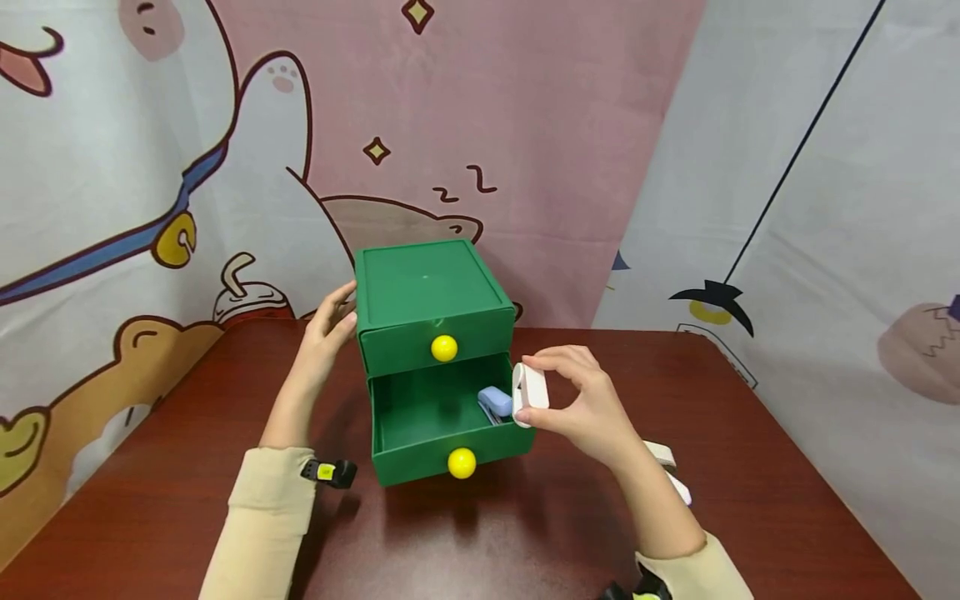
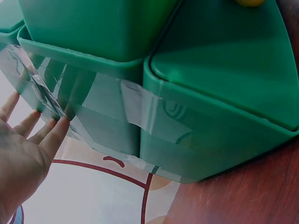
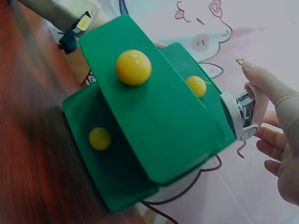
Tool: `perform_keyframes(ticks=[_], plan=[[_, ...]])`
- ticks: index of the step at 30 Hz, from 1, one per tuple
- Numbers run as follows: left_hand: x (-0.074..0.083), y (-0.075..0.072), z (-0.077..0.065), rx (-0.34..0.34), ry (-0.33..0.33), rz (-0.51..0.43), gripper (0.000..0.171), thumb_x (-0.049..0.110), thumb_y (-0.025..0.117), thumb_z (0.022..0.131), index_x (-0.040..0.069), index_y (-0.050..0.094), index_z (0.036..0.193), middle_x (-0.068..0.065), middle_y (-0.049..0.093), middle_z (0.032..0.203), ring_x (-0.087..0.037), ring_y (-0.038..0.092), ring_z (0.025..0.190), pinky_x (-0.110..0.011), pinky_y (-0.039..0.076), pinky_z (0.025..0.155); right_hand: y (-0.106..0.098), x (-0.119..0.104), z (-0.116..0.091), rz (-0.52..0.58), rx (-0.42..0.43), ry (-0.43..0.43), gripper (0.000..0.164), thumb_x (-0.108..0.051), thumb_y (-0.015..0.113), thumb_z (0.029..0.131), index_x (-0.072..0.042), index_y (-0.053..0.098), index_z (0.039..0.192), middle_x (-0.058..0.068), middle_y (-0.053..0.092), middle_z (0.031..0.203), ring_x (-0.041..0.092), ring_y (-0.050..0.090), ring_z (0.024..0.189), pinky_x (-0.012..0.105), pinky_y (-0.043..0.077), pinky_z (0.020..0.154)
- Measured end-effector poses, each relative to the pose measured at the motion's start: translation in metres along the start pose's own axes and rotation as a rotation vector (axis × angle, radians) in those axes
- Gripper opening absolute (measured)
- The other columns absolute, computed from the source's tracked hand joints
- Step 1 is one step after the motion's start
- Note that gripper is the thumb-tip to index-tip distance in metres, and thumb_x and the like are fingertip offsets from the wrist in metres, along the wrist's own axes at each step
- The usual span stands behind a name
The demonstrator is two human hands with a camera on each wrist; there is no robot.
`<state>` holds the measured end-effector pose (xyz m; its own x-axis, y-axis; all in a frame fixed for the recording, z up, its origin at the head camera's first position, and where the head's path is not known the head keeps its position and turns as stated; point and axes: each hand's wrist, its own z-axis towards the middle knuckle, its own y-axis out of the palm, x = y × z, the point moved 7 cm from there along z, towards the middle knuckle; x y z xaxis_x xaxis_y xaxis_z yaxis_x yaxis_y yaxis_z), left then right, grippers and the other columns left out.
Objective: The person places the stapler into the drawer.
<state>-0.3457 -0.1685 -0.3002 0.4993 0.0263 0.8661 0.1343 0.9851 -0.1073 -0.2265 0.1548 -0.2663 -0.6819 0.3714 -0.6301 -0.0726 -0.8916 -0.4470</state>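
A green drawer cabinet (image 1: 427,283) with yellow knobs stands on the table, its middle drawer (image 1: 408,467) pulled out. Inside that drawer, at the right, lies a light blue stapler (image 1: 495,402). My right hand (image 1: 588,408) pinches a small white stapler (image 1: 534,392) between thumb and fingers, by the drawer's right edge. In the right wrist view the white stapler (image 3: 245,114) shows its metal inner part. My left hand (image 1: 324,333) is at the cabinet's left side; in the left wrist view its straight fingertips touch the taped green side.
Two whitish objects lie on the table (image 1: 750,500) partly behind my right forearm, the nearer one a white piece (image 1: 680,487). Clear tape (image 2: 107,100) covers part of the cabinet's side. A cartoon-printed cloth (image 1: 555,125) hangs behind the table.
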Motion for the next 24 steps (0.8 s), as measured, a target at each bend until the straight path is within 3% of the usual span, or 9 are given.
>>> perform_keyframes(ticks=[8,15,24], plan=[[-0.002,0.0,0.0,-0.001,-0.006,0.004,0.051,0.014,0.042,0.101,0.011,0.031,0.151,-0.012,0.03,0.152,-0.028,0.029,0.138,-0.056,0.026,0.104,0.032,0.01,0.012,0.01,-0.089,0.031,0.057,-0.019,0.09,0.067,-0.009,0.068,0.118,-0.005,0.06,0.116,0.014,0.045,0.112,0.041,0.041,0.09],[-0.003,0.0,0.0,-0.003,-0.008,0.01,0.051,0.018,0.043,0.101,0.013,0.031,0.151,-0.01,0.03,0.152,-0.029,0.028,0.138,-0.056,0.026,0.104,0.048,0.018,0.019,-0.018,-0.16,0.109,0.059,-0.025,0.088,0.069,-0.008,0.066,0.121,-0.006,0.058,0.118,0.02,0.046,0.109,0.051,0.044,0.079],[-0.002,0.0,0.001,-0.001,-0.008,0.008,0.051,0.017,0.043,0.102,0.012,0.031,0.151,-0.01,0.03,0.152,-0.028,0.029,0.138,-0.056,0.027,0.103,0.064,0.024,0.022,-0.087,-0.327,0.149,0.063,-0.035,0.085,0.071,-0.01,0.065,0.125,-0.002,0.057,0.123,0.018,0.046,0.115,0.046,0.043,0.091]])
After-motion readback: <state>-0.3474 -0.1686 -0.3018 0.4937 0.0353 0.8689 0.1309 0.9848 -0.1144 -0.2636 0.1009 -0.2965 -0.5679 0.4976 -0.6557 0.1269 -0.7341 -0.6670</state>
